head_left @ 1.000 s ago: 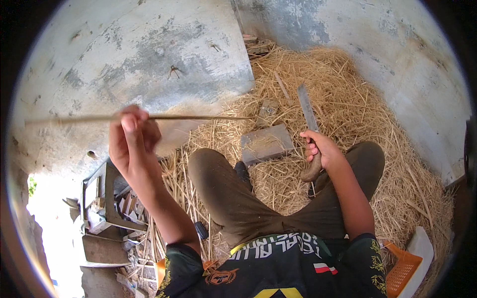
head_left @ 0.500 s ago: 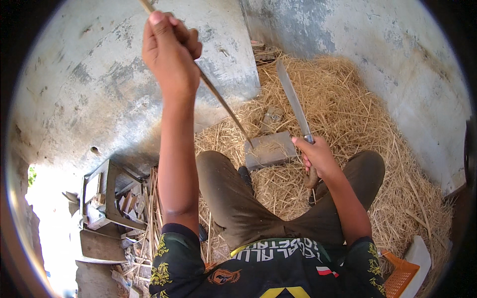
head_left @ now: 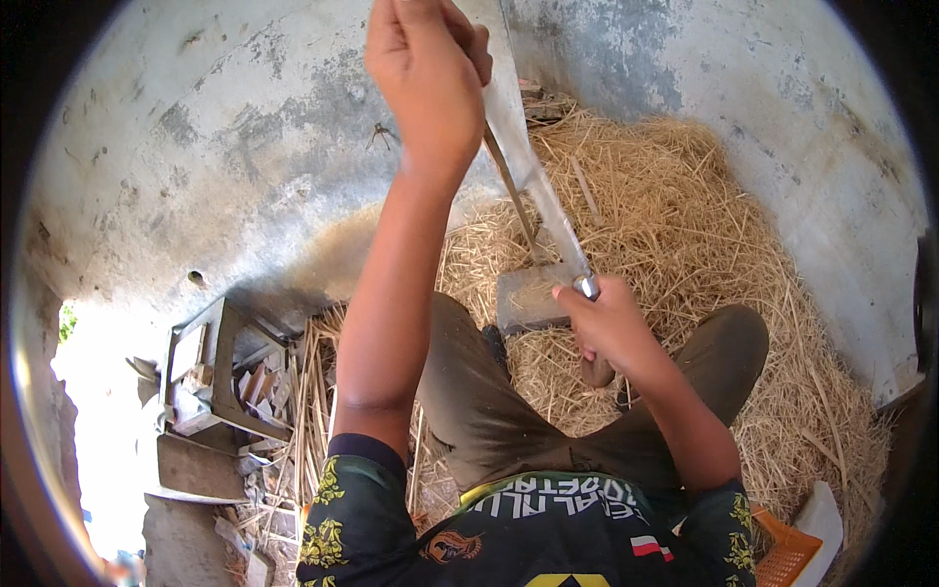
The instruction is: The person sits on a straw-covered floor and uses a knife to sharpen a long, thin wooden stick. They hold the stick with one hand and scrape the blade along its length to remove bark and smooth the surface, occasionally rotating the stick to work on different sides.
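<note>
High at the top edge, my left hand [head_left: 430, 68] is closed round a thin wooden stick [head_left: 513, 191]. From that hand the stick slants down toward a grey block [head_left: 528, 301] lying on the straw between my knees. My right hand [head_left: 614, 323] grips the brown handle of a machete [head_left: 556, 213], its long blade pointing up and left. Blade and stick overlap just below my left hand; whether they touch I cannot tell. The stick's upper end is out of view.
Straw-like shavings [head_left: 675, 205] cover the floor around my legs. At left, an upturned wooden stool-like frame [head_left: 230, 377] holds wood scraps, with long strips [head_left: 318, 391] beside it. An orange basket [head_left: 787, 548] stands at lower right. Worn walls [head_left: 254, 147] rise ahead.
My left hand has moved right and up with the stick. The machete has tilted left, bringing its blade to the stick, and my right hand has shifted slightly left.
</note>
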`<state>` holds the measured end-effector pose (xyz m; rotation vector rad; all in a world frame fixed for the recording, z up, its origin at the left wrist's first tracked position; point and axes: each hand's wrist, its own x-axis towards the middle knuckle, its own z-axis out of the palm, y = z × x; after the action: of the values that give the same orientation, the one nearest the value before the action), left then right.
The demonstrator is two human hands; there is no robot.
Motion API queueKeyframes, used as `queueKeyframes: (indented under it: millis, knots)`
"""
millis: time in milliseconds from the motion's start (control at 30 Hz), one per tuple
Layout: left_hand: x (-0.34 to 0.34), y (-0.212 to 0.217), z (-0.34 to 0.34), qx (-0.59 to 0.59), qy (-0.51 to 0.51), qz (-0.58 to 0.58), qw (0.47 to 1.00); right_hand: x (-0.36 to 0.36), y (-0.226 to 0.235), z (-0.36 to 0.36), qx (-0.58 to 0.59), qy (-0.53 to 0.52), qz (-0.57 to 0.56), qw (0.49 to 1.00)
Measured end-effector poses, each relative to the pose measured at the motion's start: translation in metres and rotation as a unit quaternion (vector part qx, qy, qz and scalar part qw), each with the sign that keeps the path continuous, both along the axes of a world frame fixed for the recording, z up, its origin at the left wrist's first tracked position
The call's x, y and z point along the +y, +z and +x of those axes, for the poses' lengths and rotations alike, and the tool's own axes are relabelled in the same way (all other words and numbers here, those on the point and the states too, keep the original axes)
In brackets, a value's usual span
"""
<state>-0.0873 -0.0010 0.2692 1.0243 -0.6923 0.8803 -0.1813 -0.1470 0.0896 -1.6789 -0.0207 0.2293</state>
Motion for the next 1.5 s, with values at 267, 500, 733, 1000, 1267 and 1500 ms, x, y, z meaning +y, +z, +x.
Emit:
queueKeyframes:
  millis: [267, 500, 733, 1000, 1267, 1500]
  knots:
    - [0.006, -0.001, -0.012, -0.004, 0.019, -0.026, 0.999, -0.024, 0.034, -0.014, -0.020, -0.053, 0.091, 0.994]
    - [-0.007, 0.000, -0.012, -0.020, -0.041, -0.065, 0.997, -0.037, 0.026, -0.022, 0.042, -0.107, 0.117, 0.986]
    - [-0.033, -0.045, 0.014, 0.066, -0.073, -0.090, 0.991, -0.052, 0.037, -0.012, -0.021, -0.170, 0.117, 0.978]
    - [-0.082, -0.071, 0.034, -0.023, -0.020, -0.051, 0.998, -0.050, -0.030, -0.017, 0.015, -0.143, -0.049, 0.988]
    - [-0.114, -0.074, 0.041, -0.088, 0.047, 0.004, 0.995, -0.055, 0.015, -0.025, -0.084, -0.235, 0.009, 0.968]
    - [-0.109, -0.082, 0.044, -0.013, -0.033, -0.012, 0.999, -0.080, -0.066, -0.002, 0.063, -0.170, -0.080, 0.980]
